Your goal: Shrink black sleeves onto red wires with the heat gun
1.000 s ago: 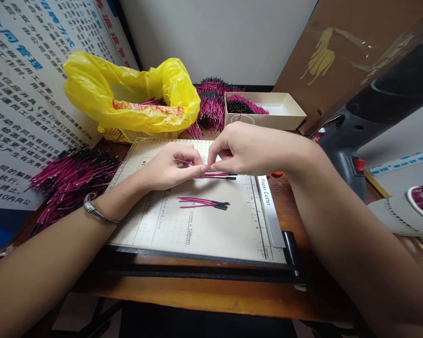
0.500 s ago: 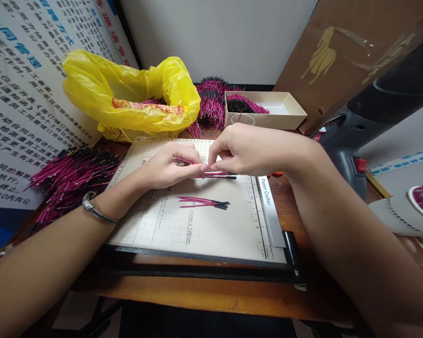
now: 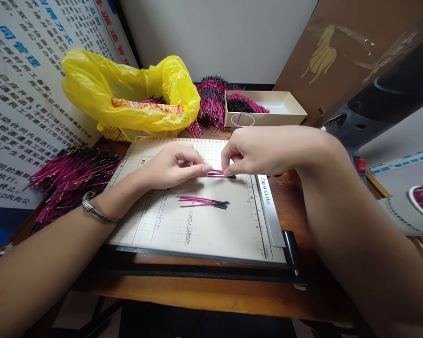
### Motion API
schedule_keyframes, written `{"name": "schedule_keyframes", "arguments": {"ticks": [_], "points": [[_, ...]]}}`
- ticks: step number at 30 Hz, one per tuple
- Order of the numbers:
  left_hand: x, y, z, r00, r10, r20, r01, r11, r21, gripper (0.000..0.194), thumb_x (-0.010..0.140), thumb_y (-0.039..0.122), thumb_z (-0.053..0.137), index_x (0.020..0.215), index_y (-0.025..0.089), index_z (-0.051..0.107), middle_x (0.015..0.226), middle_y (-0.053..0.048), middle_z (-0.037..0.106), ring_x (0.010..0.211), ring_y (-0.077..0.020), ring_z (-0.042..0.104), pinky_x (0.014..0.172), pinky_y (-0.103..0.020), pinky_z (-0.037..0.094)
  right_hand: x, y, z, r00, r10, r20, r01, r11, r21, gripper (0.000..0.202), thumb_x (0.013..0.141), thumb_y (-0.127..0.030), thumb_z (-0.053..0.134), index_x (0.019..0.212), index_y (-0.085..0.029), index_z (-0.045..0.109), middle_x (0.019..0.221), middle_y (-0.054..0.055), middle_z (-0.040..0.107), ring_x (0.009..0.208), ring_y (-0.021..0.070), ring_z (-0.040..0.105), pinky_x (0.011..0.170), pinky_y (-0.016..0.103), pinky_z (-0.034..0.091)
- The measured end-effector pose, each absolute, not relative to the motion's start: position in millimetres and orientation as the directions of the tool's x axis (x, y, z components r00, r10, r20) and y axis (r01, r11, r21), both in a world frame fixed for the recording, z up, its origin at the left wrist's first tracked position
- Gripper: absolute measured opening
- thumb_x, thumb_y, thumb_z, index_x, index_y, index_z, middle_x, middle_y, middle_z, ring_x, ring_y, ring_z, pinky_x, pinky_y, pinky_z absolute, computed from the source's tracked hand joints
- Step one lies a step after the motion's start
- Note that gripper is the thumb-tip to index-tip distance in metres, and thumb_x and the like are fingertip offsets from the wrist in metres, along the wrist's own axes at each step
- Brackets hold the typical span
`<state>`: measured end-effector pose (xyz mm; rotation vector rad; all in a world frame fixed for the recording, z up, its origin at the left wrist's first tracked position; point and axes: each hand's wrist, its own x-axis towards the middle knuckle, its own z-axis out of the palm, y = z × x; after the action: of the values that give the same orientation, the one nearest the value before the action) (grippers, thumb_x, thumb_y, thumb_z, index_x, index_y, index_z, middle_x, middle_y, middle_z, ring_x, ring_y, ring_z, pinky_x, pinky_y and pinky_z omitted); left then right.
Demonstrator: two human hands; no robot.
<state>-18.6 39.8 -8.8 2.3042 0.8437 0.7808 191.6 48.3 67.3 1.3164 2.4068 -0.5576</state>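
Note:
Short pink wires with black ends (image 3: 216, 173) run between my two hands, just over the cutter board. My left hand (image 3: 174, 166) is closed at their left part, thumb and fingertips pinched together. At their black ends, my right hand (image 3: 254, 151) bends down from the wrist with thumb and forefinger pinched; its fingertips partly cover what they grip. Nearer to me, a small group of pink wires (image 3: 199, 202) lies flat, black ends to the right. Beneath everything is a cream paper cutter (image 3: 155, 225) with a printed grid and a metal strip along its right side.
A yellow plastic bag (image 3: 127, 112) stands at the back left, beside a loose heap of wires (image 3: 77, 183). Behind are bundled wires (image 3: 213, 105), a cardboard tray (image 3: 282, 119) and a clear cup (image 3: 242, 120). A white cup (image 3: 402, 217) is at right.
My right hand has moved to the right, away from my left fingertips, opening a gap where wires show. My left hand has barely moved; the nearer wire group is unchanged.

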Motion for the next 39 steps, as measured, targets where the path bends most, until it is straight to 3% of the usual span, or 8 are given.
{"name": "schedule_keyframes", "arguments": {"ticks": [6, 13, 20, 25, 33, 39], "points": [[-19, 41, -9, 0.669, 0.680, 0.300, 0.416, -0.677, 0.607, 0.050, 0.095, 0.053, 0.062, 0.062, 0.018, 0.071, 0.056, -0.001, 0.065, 0.056, -0.0111, 0.050, 0.058, -0.025, 0.039, 194, 51, 65, -0.510, 0.701, -0.498, 0.845, 0.517, -0.137, 0.013, 0.082, -0.026, 0.062, 0.085, -0.020, 0.073, 0.065, -0.002, 0.064, 0.048, 0.0088, 0.048, 0.051, 0.028, 0.033], [-22, 43, -11, 0.575, 0.676, 0.461, 0.524, -0.736, 0.428, 0.041, 0.098, 0.039, 0.053, 0.069, 0.019, 0.073, 0.067, -0.003, 0.070, 0.066, -0.0147, 0.056, 0.072, -0.031, 0.042, 190, 50, 61, -0.507, 0.689, -0.518, 0.842, 0.525, -0.126, 0.014, 0.080, -0.027, 0.064, 0.086, -0.020, 0.075, 0.066, -0.002, 0.065, 0.050, 0.0092, 0.052, 0.052, 0.028, 0.033], [-22, 45, -15, 0.560, 0.696, 0.450, 0.553, -0.718, 0.422, 0.039, 0.098, 0.040, 0.053, 0.072, 0.020, 0.076, 0.068, -0.002, 0.070, 0.067, -0.0153, 0.056, 0.077, -0.030, 0.044, 188, 50, 59, -0.470, 0.754, -0.458, 0.864, 0.500, -0.064, 0.019, 0.079, -0.034, 0.067, 0.092, -0.022, 0.075, 0.067, 0.001, 0.065, 0.055, 0.0129, 0.055, 0.055, 0.029, 0.033], [-22, 46, -16, 0.562, 0.693, 0.450, 0.554, -0.720, 0.418, 0.039, 0.097, 0.039, 0.053, 0.070, 0.020, 0.074, 0.068, -0.003, 0.069, 0.067, -0.0152, 0.055, 0.074, -0.030, 0.043, 182, 37, 62, -0.559, 0.703, -0.439, 0.809, 0.578, -0.105, 0.013, 0.077, -0.029, 0.064, 0.084, -0.024, 0.074, 0.069, -0.001, 0.066, 0.054, 0.0116, 0.052, 0.052, 0.029, 0.032], [-22, 47, -15, 0.596, 0.665, 0.450, 0.537, -0.747, 0.393, 0.040, 0.096, 0.033, 0.053, 0.062, 0.018, 0.067, 0.063, -0.002, 0.064, 0.061, -0.0137, 0.050, 0.068, -0.030, 0.039, 169, 12, 61, -0.600, 0.639, -0.482, 0.756, 0.649, -0.080, 0.005, 0.071, -0.017, 0.055, 0.066, -0.018, 0.057, 0.051, -0.001, 0.045, 0.047, 0.0109, 0.040, 0.049, 0.031, 0.026], [-22, 47, -16, 0.607, 0.643, 0.467, 0.517, -0.766, 0.383, 0.039, 0.097, 0.032, 0.054, 0.064, 0.018, 0.069, 0.064, -0.002, 0.065, 0.062, -0.0134, 0.050, 0.067, -0.029, 0.038, 172, 22, 62, -0.582, 0.621, -0.525, 0.762, 0.642, -0.087, 0.007, 0.073, -0.017, 0.053, 0.068, -0.018, 0.058, 0.054, -0.001, 0.052, 0.047, 0.0104, 0.043, 0.048, 0.030, 0.027]]}}
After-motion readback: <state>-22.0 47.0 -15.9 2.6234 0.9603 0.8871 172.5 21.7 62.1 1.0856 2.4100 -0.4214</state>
